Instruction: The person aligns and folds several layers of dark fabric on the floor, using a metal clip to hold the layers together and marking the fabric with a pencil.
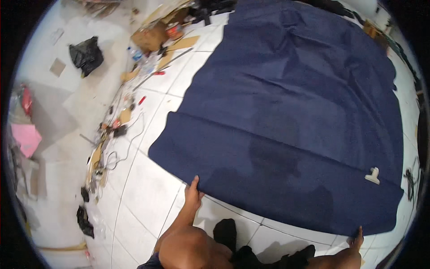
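- Left hand [193, 192] pinches the navy cloth [291, 112] at its near edge on the tiled floor [148, 197].
- Right hand [357, 236] touches the near right corner; fingers hidden, grip unclear.
- 1 white clip [372, 175] lies nearby.

From my remote seat, the navy cloth [291, 112] reads as woven fabric, matt with a soft, slightly napped look, creased in long folds. My left hand [193, 193] and right hand [357, 238] pinch its near edge. The floor [148, 197] beneath is white ceramic tile, smooth and glossy, with thin dark grout lines. A small cream clip [372, 175] on the cloth looks like hard, smooth plastic. The black bag [86, 54] is thin, crinkled plastic film with a faint sheen. The cardboard box [150, 38] is dull brown, matt. The pink sheet [26, 138] looks like matt paper.
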Available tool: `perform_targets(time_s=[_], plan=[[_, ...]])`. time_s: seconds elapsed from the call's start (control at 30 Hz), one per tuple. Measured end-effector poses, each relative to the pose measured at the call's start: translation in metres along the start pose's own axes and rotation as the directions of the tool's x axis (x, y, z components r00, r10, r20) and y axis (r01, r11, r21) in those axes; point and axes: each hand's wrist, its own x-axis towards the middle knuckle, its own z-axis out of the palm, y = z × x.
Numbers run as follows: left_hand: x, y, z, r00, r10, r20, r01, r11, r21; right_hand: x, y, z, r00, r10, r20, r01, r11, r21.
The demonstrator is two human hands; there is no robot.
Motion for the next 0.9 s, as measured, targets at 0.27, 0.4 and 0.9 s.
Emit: perform_targets(time_s=[0.27, 0.4, 0.9], plan=[[0.136, 0.096, -0.081, 0.961, 0.224, -0.160, -0.213, 0.974, 0.083, -0.050, -0.120, 0.158, 0.579, -0.613, 0.537, 0.539, -0.205, -0.817], [0.173, 0.129, -0.115, 0.961, 0.255, -0.111, -0.240, 0.962, 0.133, -0.104, -0.154, 0.294, 0.495, -0.402, 0.770, 0.686, -0.363, -0.630], [0.158, 0.162, -0.130, 1.000, -0.015, -0.021, 0.023, 0.883, 0.468, -0.035, -0.179, 0.302, 0.608, 0.006, 0.794, 0.793, 0.029, -0.608]])
